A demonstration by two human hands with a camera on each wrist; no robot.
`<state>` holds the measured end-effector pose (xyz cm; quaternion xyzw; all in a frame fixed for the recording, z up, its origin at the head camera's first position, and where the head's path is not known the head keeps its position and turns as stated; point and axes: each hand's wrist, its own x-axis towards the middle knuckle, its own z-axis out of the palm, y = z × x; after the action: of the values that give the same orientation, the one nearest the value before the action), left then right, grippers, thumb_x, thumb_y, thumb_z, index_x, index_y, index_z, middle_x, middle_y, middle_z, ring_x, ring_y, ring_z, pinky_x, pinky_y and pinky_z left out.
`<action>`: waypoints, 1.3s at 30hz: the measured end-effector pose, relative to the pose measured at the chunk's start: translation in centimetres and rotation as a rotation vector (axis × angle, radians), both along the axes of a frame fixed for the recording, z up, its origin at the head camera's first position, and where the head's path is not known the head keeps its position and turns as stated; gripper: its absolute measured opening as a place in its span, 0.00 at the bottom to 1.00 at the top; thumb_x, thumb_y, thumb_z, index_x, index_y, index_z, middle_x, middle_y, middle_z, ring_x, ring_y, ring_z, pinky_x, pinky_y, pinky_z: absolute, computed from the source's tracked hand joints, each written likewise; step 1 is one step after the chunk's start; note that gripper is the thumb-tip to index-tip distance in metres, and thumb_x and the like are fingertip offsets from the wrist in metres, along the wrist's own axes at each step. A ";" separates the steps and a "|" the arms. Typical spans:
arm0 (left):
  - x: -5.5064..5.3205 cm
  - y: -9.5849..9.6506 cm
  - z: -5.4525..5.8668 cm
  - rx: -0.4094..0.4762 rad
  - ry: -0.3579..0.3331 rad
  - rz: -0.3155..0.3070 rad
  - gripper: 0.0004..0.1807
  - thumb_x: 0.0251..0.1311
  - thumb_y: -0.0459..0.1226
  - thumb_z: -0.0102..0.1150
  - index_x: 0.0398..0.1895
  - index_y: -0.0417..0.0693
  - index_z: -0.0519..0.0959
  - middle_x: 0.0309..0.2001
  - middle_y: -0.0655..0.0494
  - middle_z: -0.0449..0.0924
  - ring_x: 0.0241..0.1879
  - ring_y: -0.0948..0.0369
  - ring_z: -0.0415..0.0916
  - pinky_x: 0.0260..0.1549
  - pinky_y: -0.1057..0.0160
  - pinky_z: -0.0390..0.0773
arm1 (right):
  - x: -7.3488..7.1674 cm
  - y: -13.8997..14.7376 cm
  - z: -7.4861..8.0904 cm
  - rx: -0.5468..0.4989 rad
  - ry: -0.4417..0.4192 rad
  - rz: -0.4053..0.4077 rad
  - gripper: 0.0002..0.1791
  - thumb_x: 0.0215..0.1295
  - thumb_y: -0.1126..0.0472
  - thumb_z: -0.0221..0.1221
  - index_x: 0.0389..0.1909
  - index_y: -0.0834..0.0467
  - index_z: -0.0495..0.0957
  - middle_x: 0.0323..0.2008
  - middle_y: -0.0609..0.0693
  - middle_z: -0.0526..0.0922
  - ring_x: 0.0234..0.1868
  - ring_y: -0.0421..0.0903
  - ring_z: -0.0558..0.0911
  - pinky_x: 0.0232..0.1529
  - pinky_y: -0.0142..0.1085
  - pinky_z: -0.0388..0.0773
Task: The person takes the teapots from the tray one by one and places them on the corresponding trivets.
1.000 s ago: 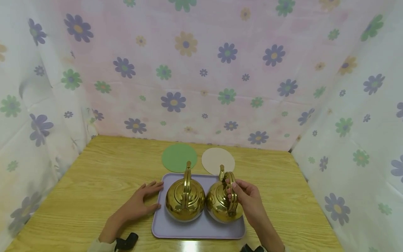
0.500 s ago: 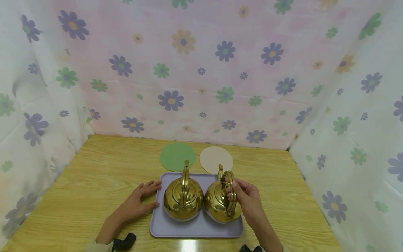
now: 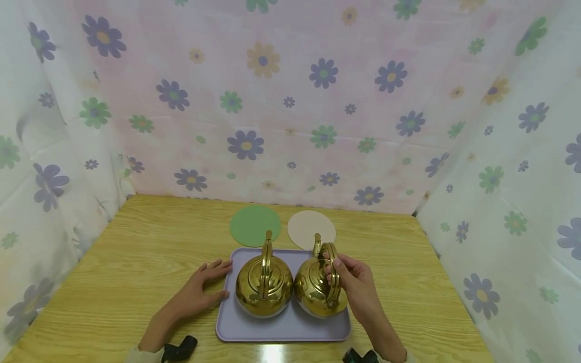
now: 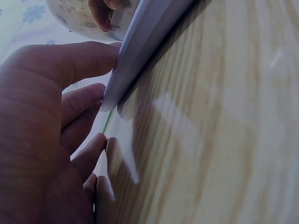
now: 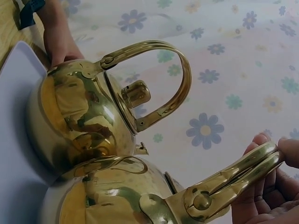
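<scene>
Two shiny brass kettles stand side by side on a lilac tray (image 3: 277, 331), spouts facing away. My right hand (image 3: 360, 285) grips the arched handle of the right kettle (image 3: 309, 290), thumb on the near side and fingers curled round the bar. In the right wrist view the handle (image 5: 233, 179) of that kettle runs into the hand. The left kettle (image 3: 249, 290), its handle upright, is touched by neither hand. My left hand (image 3: 195, 290) lies at the tray's left side, fingers spread; in the left wrist view, its fingertips (image 4: 110, 58) meet the tray's edge.
Behind the tray lie a green round mat (image 3: 255, 224) and a cream round mat (image 3: 313, 227), close together. The wooden table (image 3: 136, 252) is bordered by flower-print cloth (image 3: 290, 101) at the back and both sides.
The right kettle's handle and spout tip sit slightly higher in the head view, with my right hand still round the handle. My left hand stays at the tray's edge.
</scene>
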<state>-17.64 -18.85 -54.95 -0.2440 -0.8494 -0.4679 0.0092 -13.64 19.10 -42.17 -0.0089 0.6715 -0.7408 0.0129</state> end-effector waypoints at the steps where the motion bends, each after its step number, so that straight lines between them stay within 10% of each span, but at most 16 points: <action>1: 0.0 0.0 0.0 -0.001 -0.002 0.000 0.32 0.60 0.41 0.72 0.67 0.42 0.77 0.71 0.45 0.72 0.74 0.34 0.57 0.70 0.82 0.32 | 0.0 0.0 0.0 -0.003 0.007 0.008 0.23 0.78 0.64 0.53 0.59 0.82 0.71 0.33 0.49 0.86 0.32 0.36 0.81 0.36 0.27 0.82; 39: 0.2 0.1 0.2 0.012 -0.018 0.011 0.31 0.60 0.40 0.72 0.67 0.44 0.77 0.71 0.45 0.72 0.74 0.35 0.57 0.74 0.78 0.33 | -1.1 0.0 -0.2 -0.028 0.038 -0.023 0.24 0.79 0.62 0.52 0.62 0.81 0.70 0.35 0.48 0.87 0.35 0.35 0.83 0.37 0.26 0.84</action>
<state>-17.42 -18.76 -54.76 -0.2352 -0.8478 -0.4753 0.0056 -14.73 19.13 -42.33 -0.0157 0.6613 -0.7499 -0.0085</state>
